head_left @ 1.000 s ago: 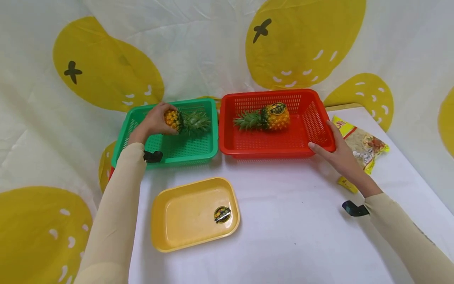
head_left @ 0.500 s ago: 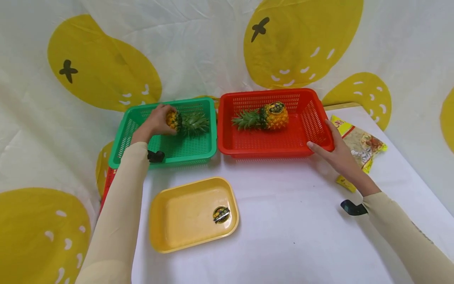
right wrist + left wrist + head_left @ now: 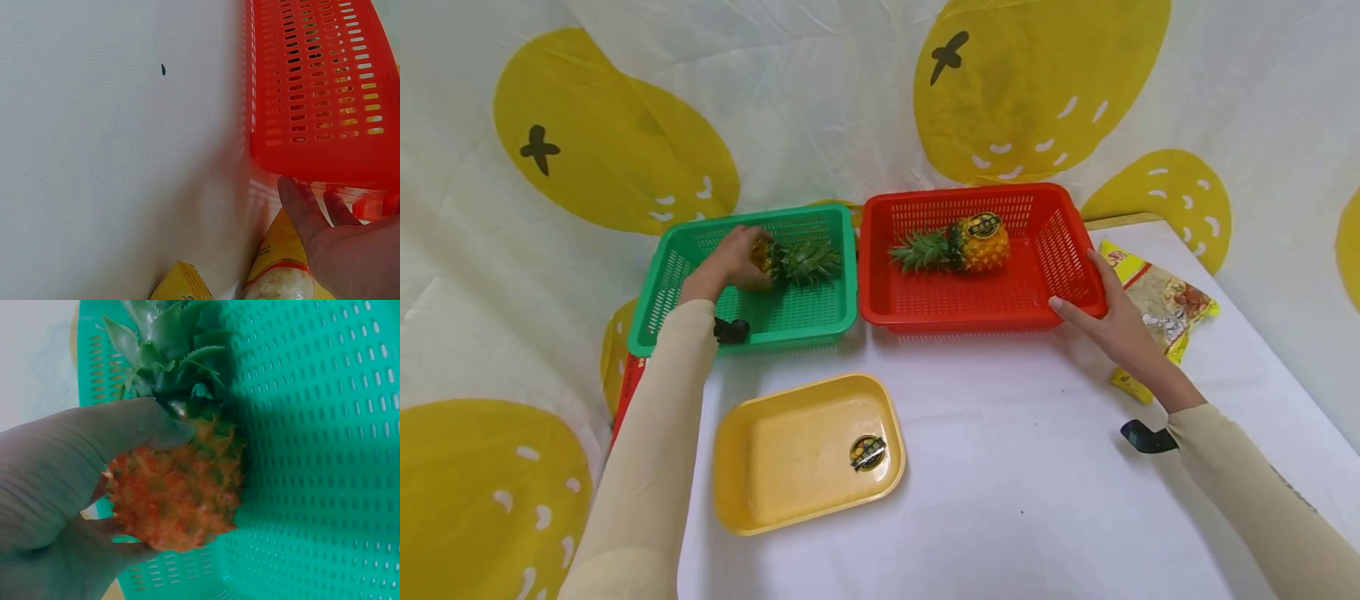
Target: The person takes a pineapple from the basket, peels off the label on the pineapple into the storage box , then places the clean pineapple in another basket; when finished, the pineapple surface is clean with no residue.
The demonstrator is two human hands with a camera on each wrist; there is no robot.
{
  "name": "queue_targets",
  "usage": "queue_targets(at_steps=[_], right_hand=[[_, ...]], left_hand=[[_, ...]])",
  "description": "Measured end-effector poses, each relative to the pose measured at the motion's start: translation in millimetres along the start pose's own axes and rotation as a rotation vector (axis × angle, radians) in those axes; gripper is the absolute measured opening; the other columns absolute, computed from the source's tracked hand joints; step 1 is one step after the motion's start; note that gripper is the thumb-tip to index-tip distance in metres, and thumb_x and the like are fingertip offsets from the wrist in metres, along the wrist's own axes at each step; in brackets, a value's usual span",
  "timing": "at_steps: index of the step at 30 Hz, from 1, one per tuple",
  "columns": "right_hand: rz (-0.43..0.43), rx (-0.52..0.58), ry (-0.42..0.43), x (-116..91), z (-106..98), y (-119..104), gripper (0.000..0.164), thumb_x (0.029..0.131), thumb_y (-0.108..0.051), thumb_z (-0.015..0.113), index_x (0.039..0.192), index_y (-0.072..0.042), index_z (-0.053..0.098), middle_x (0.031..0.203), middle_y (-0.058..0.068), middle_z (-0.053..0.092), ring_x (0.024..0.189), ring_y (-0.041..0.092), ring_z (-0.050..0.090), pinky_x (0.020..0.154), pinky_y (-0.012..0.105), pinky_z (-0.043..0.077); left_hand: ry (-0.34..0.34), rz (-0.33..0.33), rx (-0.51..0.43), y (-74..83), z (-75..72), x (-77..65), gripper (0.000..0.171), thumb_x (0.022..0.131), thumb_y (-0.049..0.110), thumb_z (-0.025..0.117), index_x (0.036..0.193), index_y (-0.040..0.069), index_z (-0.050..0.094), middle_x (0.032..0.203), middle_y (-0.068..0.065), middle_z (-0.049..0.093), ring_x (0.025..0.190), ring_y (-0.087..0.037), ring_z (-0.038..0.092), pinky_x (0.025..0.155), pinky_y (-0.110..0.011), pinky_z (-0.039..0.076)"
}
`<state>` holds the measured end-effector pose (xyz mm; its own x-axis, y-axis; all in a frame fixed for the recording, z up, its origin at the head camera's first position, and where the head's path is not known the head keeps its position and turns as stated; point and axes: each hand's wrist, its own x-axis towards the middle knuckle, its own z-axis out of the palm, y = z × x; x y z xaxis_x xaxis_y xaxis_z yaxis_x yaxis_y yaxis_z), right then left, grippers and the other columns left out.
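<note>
In the head view, my left hand (image 3: pixel 730 265) is inside the green basket (image 3: pixel 844 300), holding a small pineapple (image 3: pixel 763 255) by its yellow-orange body. The thumb lies across the top of the fruit near the leaves and the fingers reach round its far side, as the left wrist view shows; the leafy crown (image 3: pixel 172 344) is free. My right hand (image 3: pixel 1116 325) holds the right front corner of the red basket (image 3: pixel 962 318), thumb at the front and fingers along the right side. A second pineapple (image 3: pixel 985 246) with a dark label lies inside that basket, crown to the left.
A yellow tray (image 3: pixel 805 505) with a round dark sticker stands nearer on the white table (image 3: pixel 1037 483). Beside the red basket lies a yellow-and-clear food packet (image 3: pixel 1165 304). A red package (image 3: pixel 628 385) shows left of the green basket. A patterned cloth (image 3: pixel 820 108) hangs behind.
My left hand has shifted very slightly right within the green basket, still on the pineapple. The right hand stays at the red basket's corner. The head view has shifted a little.
</note>
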<state>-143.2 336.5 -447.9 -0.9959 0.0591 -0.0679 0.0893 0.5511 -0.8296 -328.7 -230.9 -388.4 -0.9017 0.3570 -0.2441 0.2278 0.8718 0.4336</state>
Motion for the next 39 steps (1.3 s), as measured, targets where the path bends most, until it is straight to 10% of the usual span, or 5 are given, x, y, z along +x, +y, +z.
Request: queue_targets(at_steps=[15, 28, 39], right_hand=[[0.008, -0.002, 0.001, 3.4, -0.3, 0.8, 0.099, 0.101, -0.052, 0.068, 0.17, -0.04, -0.003, 0.171, 0.015, 0.021, 0.147, 0.046, 0.03, 0.099, 0.066, 0.047], [-0.005, -0.01, 0.016, 3.0, 0.5, 2.6, 0.1, 0.1, -0.052, 0.068, 0.17, -0.039, -0.002, 0.171, 0.019, 0.021, 0.146, 0.049, 0.03, 0.099, 0.07, 0.046], [-0.005, 0.001, -0.001, 5.6, 2.9, 7.3, 0.098, 0.101, -0.051, 0.067, 0.169, -0.041, -0.003, 0.17, 0.017, 0.022, 0.145, 0.046, 0.031, 0.1, 0.066, 0.047]], left_hand=[[-0.002, 0.067, 0.123, 34.5, -13.9, 5.5, 0.063, 0.098, 0.011, 0.071, 0.155, 0.002, 0.047, 0.158, -0.03, 0.031, 0.144, -0.051, 0.032, 0.112, -0.065, 0.034], [0.013, 0.283, -0.009, 113.8, -8.8, 21.3, 0.047, 0.096, 0.005, 0.064, 0.142, -0.002, 0.06, 0.145, -0.02, 0.058, 0.13, -0.039, 0.051, 0.106, -0.05, 0.044], [-0.004, 0.38, -0.059, 166.0, 28.0, 42.5, 0.043, 0.102, 0.019, 0.07, 0.14, 0.001, 0.061, 0.14, -0.014, 0.061, 0.128, -0.032, 0.055, 0.107, -0.042, 0.045]])
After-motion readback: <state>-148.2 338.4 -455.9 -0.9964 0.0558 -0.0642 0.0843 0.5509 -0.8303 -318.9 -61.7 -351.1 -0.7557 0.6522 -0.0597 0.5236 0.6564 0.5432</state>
